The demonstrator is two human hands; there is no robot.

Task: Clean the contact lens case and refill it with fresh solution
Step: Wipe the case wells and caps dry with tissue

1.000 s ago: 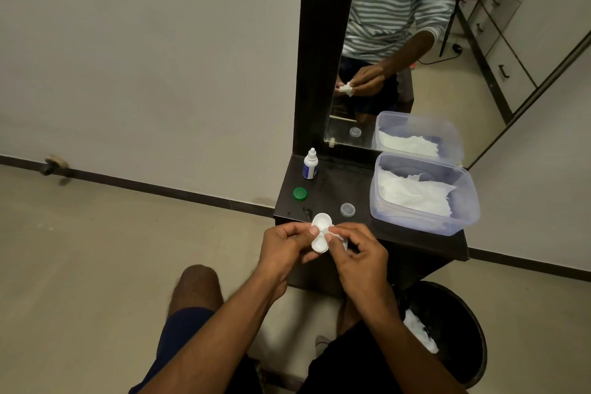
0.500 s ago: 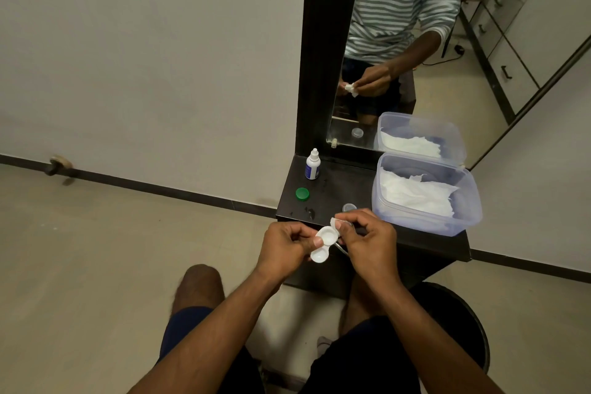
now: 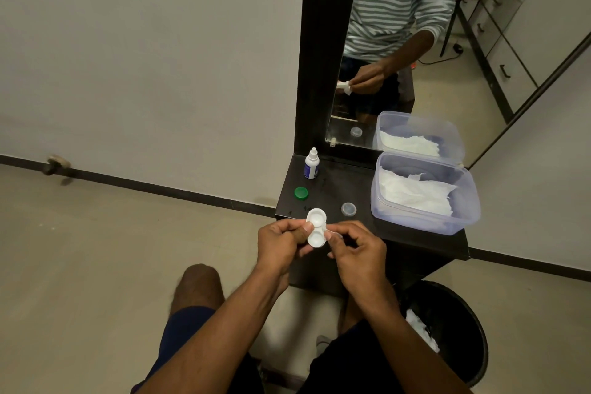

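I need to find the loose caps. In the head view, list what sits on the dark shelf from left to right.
Green cap → solution bottle → clear cap → plastic tub holding white tissue.

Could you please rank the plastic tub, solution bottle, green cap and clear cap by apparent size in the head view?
1. plastic tub
2. solution bottle
3. green cap and clear cap: these look alike, so I cannot rank them.

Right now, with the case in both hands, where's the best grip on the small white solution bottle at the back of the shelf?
Grip the small white solution bottle with the blue label round its cylindrical body, below the narrow nozzle. It stands upright at the dark shelf's back left corner, the mirror frame right behind it, so come from the front or above. The green round cap in front lies low enough to reach over.
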